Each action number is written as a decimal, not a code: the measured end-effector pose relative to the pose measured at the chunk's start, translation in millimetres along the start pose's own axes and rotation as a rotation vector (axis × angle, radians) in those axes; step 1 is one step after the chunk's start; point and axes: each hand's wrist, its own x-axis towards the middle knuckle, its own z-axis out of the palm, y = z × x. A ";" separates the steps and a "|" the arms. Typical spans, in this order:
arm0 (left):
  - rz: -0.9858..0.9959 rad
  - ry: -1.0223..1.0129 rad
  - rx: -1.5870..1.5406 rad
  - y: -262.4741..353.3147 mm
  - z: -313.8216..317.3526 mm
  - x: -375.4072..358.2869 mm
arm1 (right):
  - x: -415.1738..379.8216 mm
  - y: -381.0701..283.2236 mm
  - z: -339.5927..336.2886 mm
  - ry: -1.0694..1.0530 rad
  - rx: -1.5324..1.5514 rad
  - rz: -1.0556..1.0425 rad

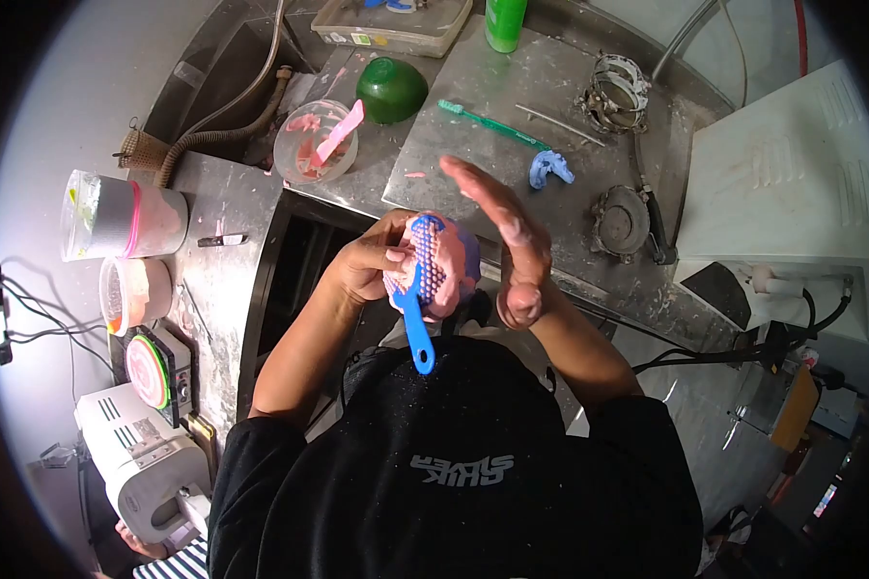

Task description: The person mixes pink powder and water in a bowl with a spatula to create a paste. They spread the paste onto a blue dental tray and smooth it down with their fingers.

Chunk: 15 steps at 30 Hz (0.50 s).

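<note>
A blue perforated dental impression tray [417, 333] is in front of my chest, its handle pointing toward me. Pink material [449, 261] bulges around the tray and shows through its holes, with a purplish mass on the far right side. My left hand [372, 259] grips this from the left, thumb on the pink material. To the right, my right hand [514, 236] is raised apart from the tray, fingers stretched out, holding nothing; pink smears mark its skin. Beyond them is a clear bowl [282, 154] holding a pink-coated spatula [338, 135].
On the metal bench lie a green toothbrush [492, 124], a blue lump [550, 169] and a metal rod [560, 125]. A green bowl [392, 91] and green bottle [504, 24] stand behind. Tubs [154, 217] and a white machine [140, 463] are left. Another person's striped sleeve [179, 562] shows lower left.
</note>
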 end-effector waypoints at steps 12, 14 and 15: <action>0.149 0.044 0.117 3.5 21.1 -3.4 | -5.6 -6.7 -11.2 -0.230 -0.096 0.114; 0.217 0.020 0.151 -1.0 14.5 -0.3 | -3.8 -14.7 -4.8 -0.011 -0.143 0.160; 0.251 0.012 0.170 -2.1 12.4 -0.4 | -4.1 -17.8 -4.4 -0.023 -0.166 0.146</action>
